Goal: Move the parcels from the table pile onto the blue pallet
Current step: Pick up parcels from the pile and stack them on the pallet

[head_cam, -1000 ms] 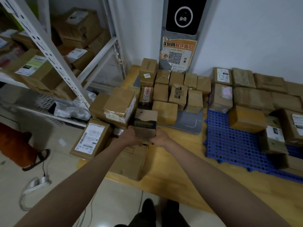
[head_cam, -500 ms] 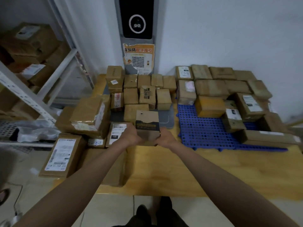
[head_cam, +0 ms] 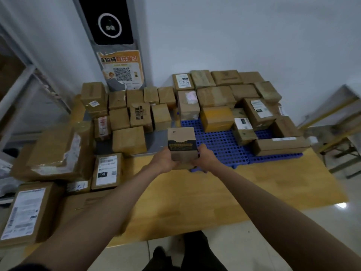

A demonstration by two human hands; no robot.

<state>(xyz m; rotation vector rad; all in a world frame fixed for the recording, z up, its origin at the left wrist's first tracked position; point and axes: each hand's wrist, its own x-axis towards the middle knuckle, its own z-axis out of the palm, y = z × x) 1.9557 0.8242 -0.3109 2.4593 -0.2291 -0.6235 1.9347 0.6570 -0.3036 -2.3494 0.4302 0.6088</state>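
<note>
A pale wall with a tall grey kiosk panel backs a long light-wood table, and the far half of that table is crowded with brown cardboard parcels. A second ago the small upright brown carton with a black-and-gold printed band was held over the left side of the table, close to the loose pile of taped brown boxes there; now it sits in front of the near left corner of the blue perforated plastic pallet, so the carry has crossed most of the gap. The left hand grips the carton's left side and lower edge with curled fingers, and the right hand clasps the right side the same way, thumb up along the face; both hold it upright. Whether its base touches the table or hangs just above cannot be told. The pallet's far and right portions are already filled with brown parcels, some bearing white labels, while an open blue patch lies just beyond the carton, a likely place to set it. Plenty of boxes remain on the left, including a large flat brown parcel with clear tape, so the job looks perhaps half done.
</note>
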